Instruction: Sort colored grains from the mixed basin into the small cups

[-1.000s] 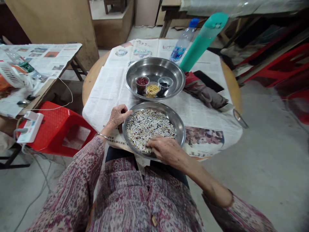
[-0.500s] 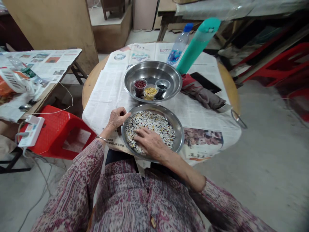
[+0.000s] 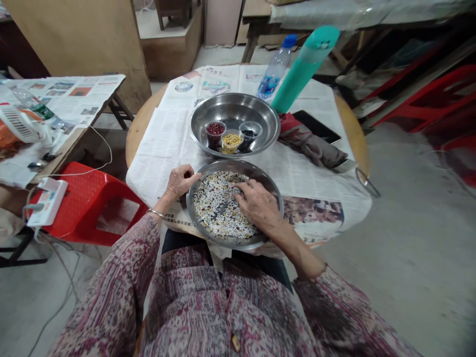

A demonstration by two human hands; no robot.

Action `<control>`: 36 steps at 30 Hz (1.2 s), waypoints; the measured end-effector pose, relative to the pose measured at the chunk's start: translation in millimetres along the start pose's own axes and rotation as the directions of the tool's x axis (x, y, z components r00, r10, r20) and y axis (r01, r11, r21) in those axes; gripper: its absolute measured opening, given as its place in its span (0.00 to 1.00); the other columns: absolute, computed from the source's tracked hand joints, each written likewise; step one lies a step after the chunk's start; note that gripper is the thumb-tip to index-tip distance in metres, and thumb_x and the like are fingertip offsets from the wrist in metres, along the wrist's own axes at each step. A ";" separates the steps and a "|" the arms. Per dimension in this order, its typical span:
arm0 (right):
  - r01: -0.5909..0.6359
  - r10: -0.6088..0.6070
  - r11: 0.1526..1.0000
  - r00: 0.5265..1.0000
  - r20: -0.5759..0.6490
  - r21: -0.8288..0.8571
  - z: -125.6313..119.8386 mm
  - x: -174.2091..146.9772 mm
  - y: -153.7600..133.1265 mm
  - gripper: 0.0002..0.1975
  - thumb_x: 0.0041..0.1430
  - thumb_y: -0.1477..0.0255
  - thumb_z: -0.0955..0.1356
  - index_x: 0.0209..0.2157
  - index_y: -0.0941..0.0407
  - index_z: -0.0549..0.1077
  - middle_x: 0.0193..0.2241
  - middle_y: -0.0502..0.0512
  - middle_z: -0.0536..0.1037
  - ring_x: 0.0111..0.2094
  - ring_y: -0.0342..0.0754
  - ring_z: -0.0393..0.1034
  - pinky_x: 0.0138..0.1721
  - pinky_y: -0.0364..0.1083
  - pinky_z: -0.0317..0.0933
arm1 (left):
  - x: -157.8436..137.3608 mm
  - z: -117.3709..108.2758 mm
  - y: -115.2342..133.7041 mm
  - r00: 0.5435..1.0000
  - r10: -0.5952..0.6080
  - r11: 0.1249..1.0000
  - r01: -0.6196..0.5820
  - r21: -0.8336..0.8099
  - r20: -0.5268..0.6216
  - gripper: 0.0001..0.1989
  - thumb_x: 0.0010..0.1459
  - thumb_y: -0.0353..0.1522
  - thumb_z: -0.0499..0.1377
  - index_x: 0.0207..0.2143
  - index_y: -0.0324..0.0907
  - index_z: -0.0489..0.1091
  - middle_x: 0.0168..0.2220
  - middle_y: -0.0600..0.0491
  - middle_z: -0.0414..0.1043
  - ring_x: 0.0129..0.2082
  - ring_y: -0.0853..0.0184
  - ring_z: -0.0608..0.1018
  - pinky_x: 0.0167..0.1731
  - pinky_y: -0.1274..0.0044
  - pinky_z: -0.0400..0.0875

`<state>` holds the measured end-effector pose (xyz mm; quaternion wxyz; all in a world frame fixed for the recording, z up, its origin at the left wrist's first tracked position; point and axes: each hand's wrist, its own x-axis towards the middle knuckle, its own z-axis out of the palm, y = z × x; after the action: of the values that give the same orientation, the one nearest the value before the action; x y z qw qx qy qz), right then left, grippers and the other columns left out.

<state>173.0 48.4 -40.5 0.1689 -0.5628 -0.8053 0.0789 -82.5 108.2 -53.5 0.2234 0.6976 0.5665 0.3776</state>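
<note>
A shallow metal basin (image 3: pixel 277 191) stands at the near edge of the table, holding a mix of white, yellow, dark and reddish grains and beans (image 3: pixel 213 206). My left hand (image 3: pixel 180 181) is closed on its left rim, the thumb lying over the edge. Inside the basin, at the right, my right hand (image 3: pixel 258 203) rests on the mix with its fingers apart, the tips among the grains. Behind stands a larger metal basin (image 3: pixel 256 104) with three clear cups: dark red beans (image 3: pixel 214 130), yellow kernels (image 3: pixel 232 141) and black beans (image 3: pixel 249 134).
Newspaper (image 3: pixel 156 134) covers the round table. Behind the basins stand a plastic bottle (image 3: pixel 277 67) and a tall green container (image 3: pixel 305 69). A folded umbrella (image 3: pixel 316 144) and a black phone (image 3: pixel 316 126) lie at the right. A red stool (image 3: pixel 85 198) carries a power strip (image 3: pixel 48 201).
My right hand has moved from the left part of the basin to the right, shifting the grains and baring a patch of metal. My left hand has stayed at the rim.
</note>
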 end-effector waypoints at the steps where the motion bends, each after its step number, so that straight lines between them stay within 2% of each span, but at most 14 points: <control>1: 0.013 -0.014 0.999 1.000 0.025 0.048 -0.2 -3.0 -6.0 0.12 0.65 0.71 0.64 0.47 0.56 0.75 0.43 0.62 0.77 0.46 0.55 0.71 0.47 0.53 0.67 | 0.1 -0.1 0.1 1.000 -0.002 1.000 0.002 0.002 0.001 0.14 0.53 0.37 0.62 0.21 0.42 0.64 0.19 0.59 0.64 0.22 0.72 0.66 0.25 0.77 0.60; 6: 0.159 -0.205 0.947 0.968 0.147 0.279 -12.0 -26.8 -32.8 0.10 0.66 0.73 0.65 0.46 0.54 0.75 0.42 0.57 0.79 0.44 0.50 0.74 0.48 0.50 0.68 | 0.1 0.4 0.4 1.000 -0.001 1.000 0.001 0.012 0.002 0.14 0.53 0.38 0.62 0.21 0.42 0.64 0.19 0.58 0.65 0.23 0.72 0.66 0.26 0.77 0.60; 10: 0.246 -0.296 0.941 0.932 0.212 0.233 -21.3 -42.9 -34.7 0.09 0.66 0.72 0.65 0.44 0.54 0.77 0.41 0.56 0.81 0.43 0.50 0.75 0.45 0.49 0.68 | 0.2 1.1 0.4 1.000 0.005 1.000 -0.005 -0.004 -0.007 0.13 0.53 0.37 0.62 0.21 0.42 0.64 0.19 0.59 0.64 0.22 0.72 0.66 0.26 0.77 0.59; 14: 0.228 -0.250 0.967 0.937 0.245 0.114 -25.8 -38.3 -19.6 0.11 0.66 0.73 0.64 0.42 0.53 0.79 0.40 0.55 0.82 0.43 0.49 0.75 0.45 0.48 0.67 | 0.5 0.9 0.5 1.000 0.002 1.000 -0.002 -0.018 -0.008 0.14 0.53 0.37 0.62 0.20 0.42 0.63 0.19 0.59 0.63 0.22 0.72 0.65 0.26 0.78 0.59; 19: 0.105 -0.101 0.993 0.991 0.084 -0.050 -24.8 -19.0 -2.9 0.14 0.65 0.74 0.64 0.47 0.54 0.78 0.49 0.58 0.79 0.50 0.55 0.69 0.49 0.52 0.67 | 0.5 0.6 0.6 1.000 0.001 1.000 -0.001 -0.027 -0.009 0.14 0.52 0.37 0.62 0.20 0.42 0.63 0.18 0.59 0.64 0.22 0.72 0.65 0.25 0.78 0.59; 21: 0.056 -0.053 0.996 0.998 0.047 -0.074 -20.3 -14.6 -3.5 0.14 0.65 0.73 0.64 0.48 0.55 0.77 0.50 0.60 0.78 0.50 0.56 0.68 0.49 0.53 0.67 | 0.5 0.5 0.5 1.000 0.003 1.000 -0.003 -0.024 -0.011 0.14 0.52 0.37 0.62 0.20 0.42 0.63 0.18 0.59 0.64 0.22 0.72 0.65 0.25 0.77 0.59; 23: 0.058 -0.056 0.996 0.998 0.039 -0.062 -13.9 -12.2 -10.7 0.15 0.66 0.71 0.64 0.50 0.56 0.76 0.51 0.61 0.77 0.51 0.57 0.67 0.49 0.54 0.66 | 0.5 0.4 0.5 1.000 0.002 1.000 -0.003 -0.024 -0.010 0.14 0.52 0.37 0.62 0.20 0.42 0.63 0.19 0.59 0.64 0.22 0.72 0.65 0.25 0.77 0.59; 26: 0.209 -0.207 0.978 0.976 0.066 -0.017 -3.0 -9.1 -31.0 0.18 0.65 0.68 0.66 0.55 0.56 0.72 0.56 0.63 0.73 0.57 0.58 0.63 0.53 0.56 0.64 | 0.8 0.3 1.3 1.000 -0.001 1.000 0.000 -0.021 -0.007 0.14 0.53 0.37 0.62 0.20 0.42 0.64 0.19 0.59 0.64 0.22 0.72 0.65 0.26 0.77 0.59; 28: 0.350 -0.348 0.937 0.932 0.098 0.001 3.2 -5.6 -43.7 0.19 0.65 0.66 0.67 0.56 0.54 0.71 0.59 0.62 0.70 0.60 0.59 0.60 0.55 0.57 0.61 | 1.0 0.1 2.3 1.000 -0.004 1.000 0.004 -0.012 -0.010 0.14 0.53 0.37 0.62 0.20 0.42 0.64 0.19 0.59 0.64 0.22 0.72 0.65 0.26 0.78 0.60; 30: 0.428 -0.425 0.904 0.898 0.112 -0.006 7.3 -1.0 -48.6 0.18 0.66 0.65 0.66 0.55 0.53 0.72 0.58 0.61 0.71 0.60 0.59 0.60 0.57 0.57 0.58 | 1.0 0.0 3.2 1.000 -0.005 1.000 0.005 -0.004 -0.017 0.14 0.52 0.37 0.62 0.20 0.41 0.64 0.18 0.59 0.64 0.21 0.72 0.65 0.26 0.78 0.60; 32: 0.414 -0.409 0.909 0.907 0.096 -0.039 8.4 3.1 -42.5 0.15 0.67 0.66 0.65 0.53 0.53 0.73 0.58 0.61 0.72 0.59 0.58 0.60 0.59 0.58 0.56 | 0.8 0.0 3.3 1.000 -0.003 1.000 0.002 -0.005 -0.019 0.14 0.53 0.36 0.63 0.20 0.41 0.64 0.19 0.59 0.64 0.21 0.72 0.66 0.26 0.78 0.60; 36: 0.230 -0.230 0.966 0.973 0.008 -0.121 1.5 2.7 -5.9 0.13 0.67 0.69 0.64 0.48 0.55 0.77 0.55 0.63 0.74 0.56 0.59 0.63 0.54 0.57 0.59 | 0.7 0.3 1.2 1.000 0.005 1.000 -0.005 -0.014 -0.012 0.14 0.53 0.35 0.63 0.20 0.41 0.64 0.19 0.59 0.64 0.22 0.72 0.66 0.26 0.77 0.60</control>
<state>166.4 49.0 -39.5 0.1448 -0.4751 -0.8679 0.0079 -81.4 108.6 -52.6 0.2242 0.6951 0.5633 0.3863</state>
